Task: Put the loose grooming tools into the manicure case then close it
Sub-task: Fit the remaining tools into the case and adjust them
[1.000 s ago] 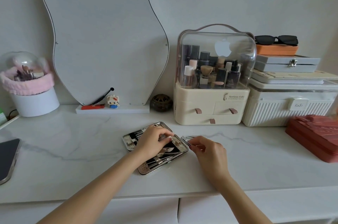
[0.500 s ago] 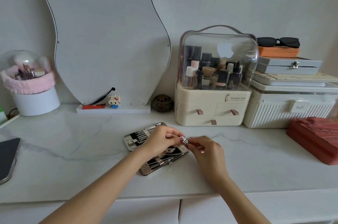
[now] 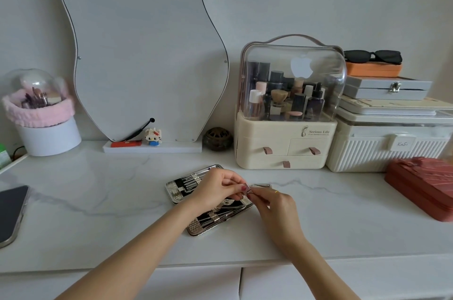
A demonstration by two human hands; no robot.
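Since a second ago both hands have met over the open manicure case (image 3: 208, 204): left hand (image 3: 217, 189) and right hand (image 3: 274, 204) each grip a small metal tool (image 3: 247, 189). White marble table (image 3: 98, 214), wavy mirror (image 3: 142, 49) behind.

Bare marble countertop (image 3: 331, 221) stretches along the front edge; the cosmetics organizer (image 3: 286, 145), mirror (image 3: 142, 54) and red pouch (image 3: 426, 187) crowd the back and right edges.

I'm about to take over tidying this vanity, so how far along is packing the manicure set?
Done: the open case already holds rows of tools in its slots. In hand: the left hand and right hand together pinch a small metal tool over the case. Left: another tool lies on the counter beside the case, and the case is unclosed.
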